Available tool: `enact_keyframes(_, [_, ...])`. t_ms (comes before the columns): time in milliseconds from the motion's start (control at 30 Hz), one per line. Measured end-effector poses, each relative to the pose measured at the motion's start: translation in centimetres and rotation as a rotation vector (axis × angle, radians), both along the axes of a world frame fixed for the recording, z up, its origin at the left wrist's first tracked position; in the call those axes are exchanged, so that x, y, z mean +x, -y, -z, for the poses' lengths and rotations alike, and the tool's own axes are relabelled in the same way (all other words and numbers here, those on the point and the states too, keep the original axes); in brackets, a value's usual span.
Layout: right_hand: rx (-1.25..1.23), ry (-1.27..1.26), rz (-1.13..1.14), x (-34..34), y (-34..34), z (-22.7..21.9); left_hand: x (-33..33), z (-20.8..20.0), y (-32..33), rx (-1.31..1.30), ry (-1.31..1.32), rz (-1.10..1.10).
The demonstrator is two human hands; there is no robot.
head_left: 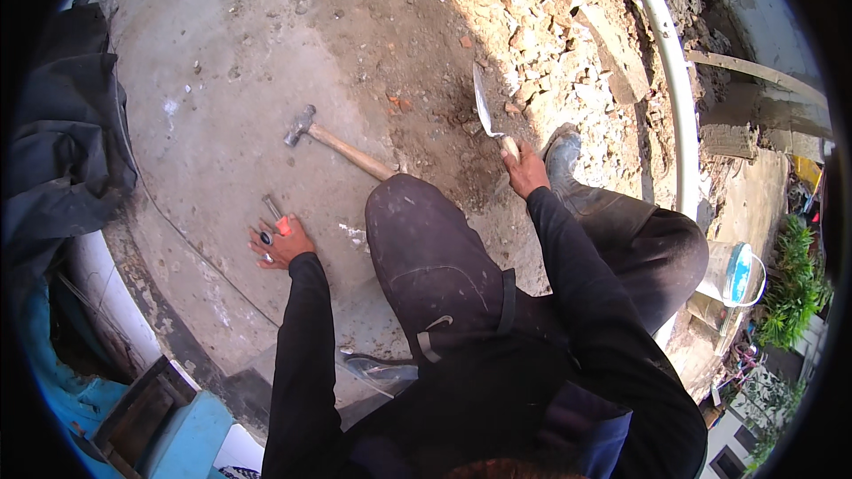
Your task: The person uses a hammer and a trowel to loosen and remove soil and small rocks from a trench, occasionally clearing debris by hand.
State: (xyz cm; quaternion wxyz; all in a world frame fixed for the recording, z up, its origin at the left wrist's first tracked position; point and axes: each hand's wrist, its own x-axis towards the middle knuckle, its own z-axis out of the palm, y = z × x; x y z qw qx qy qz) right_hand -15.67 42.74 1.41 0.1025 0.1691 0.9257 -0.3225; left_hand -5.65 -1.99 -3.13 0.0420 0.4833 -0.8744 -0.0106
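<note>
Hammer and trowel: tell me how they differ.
The hammer lies on the ground, while the trowel is held in the right hand. The hammer has a short, blocky head; the trowel has a narrow, pointed blade. Both have light-brown handles.

Wears blk long slvs, dusty dk trousers w/ small curved pale mark & muddy grey boot.

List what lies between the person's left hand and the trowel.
In the head view, the wooden handle of the hammer crosses that stretch, its end by the knee; then brown dirt up to the trowel.
</note>
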Motion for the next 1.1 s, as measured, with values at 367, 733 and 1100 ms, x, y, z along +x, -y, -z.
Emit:
enact_keyframes(367, [0.281, 0.139, -0.271, -8.8, 0.0, 1.2, 0.1, -0.3, 0.1, 0.035, 0.004, -0.023])
enact_keyframes(733, [0.389, -0.006, -0.097, -20.7, -8.9, -1.2, -0.3, -0.1, -0.2, 0.044, 0.003, -0.019])
enact_keyframes(1100, [0.467, -0.032, -0.407, -21.9, -2.4, 6.0, -0.4, -0.7, -0.2, 0.011, 0.014, -0.019])
